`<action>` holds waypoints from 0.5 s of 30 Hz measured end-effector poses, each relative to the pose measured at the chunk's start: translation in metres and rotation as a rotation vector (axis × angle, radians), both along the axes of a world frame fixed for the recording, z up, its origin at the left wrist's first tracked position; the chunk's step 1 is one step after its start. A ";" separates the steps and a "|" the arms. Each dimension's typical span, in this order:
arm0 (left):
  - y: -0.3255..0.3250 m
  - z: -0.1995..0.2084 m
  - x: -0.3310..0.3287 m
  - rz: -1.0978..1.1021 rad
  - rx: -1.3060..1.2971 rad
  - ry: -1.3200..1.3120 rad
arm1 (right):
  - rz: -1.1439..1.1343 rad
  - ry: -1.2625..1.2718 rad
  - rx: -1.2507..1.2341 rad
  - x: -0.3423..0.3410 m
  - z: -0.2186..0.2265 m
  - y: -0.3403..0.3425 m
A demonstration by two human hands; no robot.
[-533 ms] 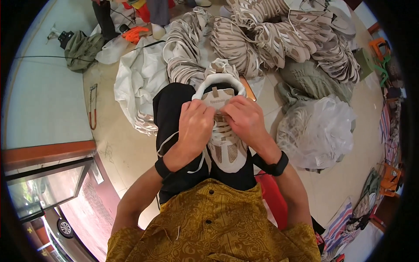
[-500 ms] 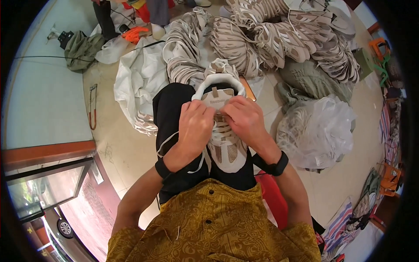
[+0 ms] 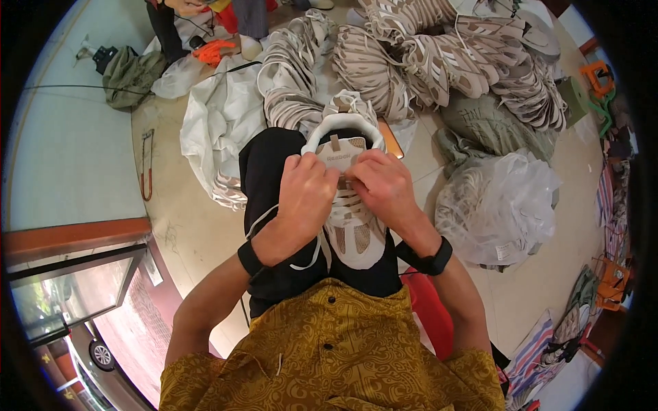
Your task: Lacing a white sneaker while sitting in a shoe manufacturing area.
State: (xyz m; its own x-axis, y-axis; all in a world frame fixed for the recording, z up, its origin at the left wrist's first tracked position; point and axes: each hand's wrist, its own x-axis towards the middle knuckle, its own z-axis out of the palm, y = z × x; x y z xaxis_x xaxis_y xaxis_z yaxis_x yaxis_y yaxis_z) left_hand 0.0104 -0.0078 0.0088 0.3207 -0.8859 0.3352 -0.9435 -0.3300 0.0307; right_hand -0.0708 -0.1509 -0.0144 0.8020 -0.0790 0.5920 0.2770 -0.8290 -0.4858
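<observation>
A beige and white sneaker upper (image 3: 355, 241) rests on my lap, its toe toward me and its padded collar away from me. White lace crosses its front in several rows. My left hand (image 3: 306, 195) is closed, fingertips pinched at the left eyelet edge just below the tongue (image 3: 340, 153). Opposite it, my right hand (image 3: 384, 185) is closed too, thumb and fingers pinching at the right eyelet edge. A loose white lace end (image 3: 310, 262) loops down beside my left wrist. The fingers hide whether lace is between their tips.
Long nested stacks of similar uppers (image 3: 370, 65) lie on the floor ahead. A white sack (image 3: 223, 116) is at left, a clear plastic bag of uppers (image 3: 504, 209) at right. An orange-edged flat object (image 3: 391, 140) lies beyond my right hand. Another person's legs (image 3: 250, 20) show at the top.
My left hand and forearm have shifted very slightly, and the loose lace has swung a little. Both hands stay at the eyelets; the upper has barely moved.
</observation>
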 end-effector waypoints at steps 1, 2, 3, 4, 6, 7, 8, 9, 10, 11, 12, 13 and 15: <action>0.000 -0.004 -0.002 0.017 -0.072 0.009 | -0.006 -0.009 -0.018 0.000 -0.001 0.000; -0.001 -0.006 -0.003 0.035 -0.144 0.018 | -0.012 -0.018 -0.036 -0.001 -0.001 0.000; -0.001 -0.007 -0.005 0.032 -0.144 0.018 | -0.014 -0.018 -0.036 0.000 -0.003 0.000; -0.002 -0.009 -0.006 0.051 -0.166 0.043 | -0.016 -0.011 -0.026 0.000 -0.004 0.001; -0.003 -0.011 -0.008 0.070 -0.190 0.068 | -0.016 -0.002 -0.016 -0.001 -0.003 0.001; -0.003 -0.012 -0.008 0.063 -0.217 0.083 | -0.026 -0.009 -0.021 -0.001 -0.001 0.001; -0.002 -0.013 -0.009 0.056 -0.244 0.097 | -0.036 -0.015 -0.027 -0.001 0.001 0.001; -0.002 -0.012 -0.009 0.058 -0.246 0.098 | -0.034 -0.013 -0.028 -0.001 0.000 0.001; 0.000 -0.012 -0.010 0.047 -0.255 0.126 | -0.053 -0.049 -0.052 -0.002 0.000 0.002; 0.001 -0.011 -0.011 0.036 -0.264 0.154 | -0.072 -0.084 -0.076 -0.003 -0.001 0.002; 0.002 -0.011 -0.011 0.038 -0.265 0.156 | -0.069 -0.082 -0.077 -0.004 0.000 0.003; 0.004 -0.010 -0.011 0.041 -0.278 0.183 | -0.078 -0.088 -0.086 -0.005 0.002 0.005; 0.004 -0.009 -0.012 0.046 -0.291 0.213 | -0.086 -0.092 -0.096 -0.004 0.003 0.007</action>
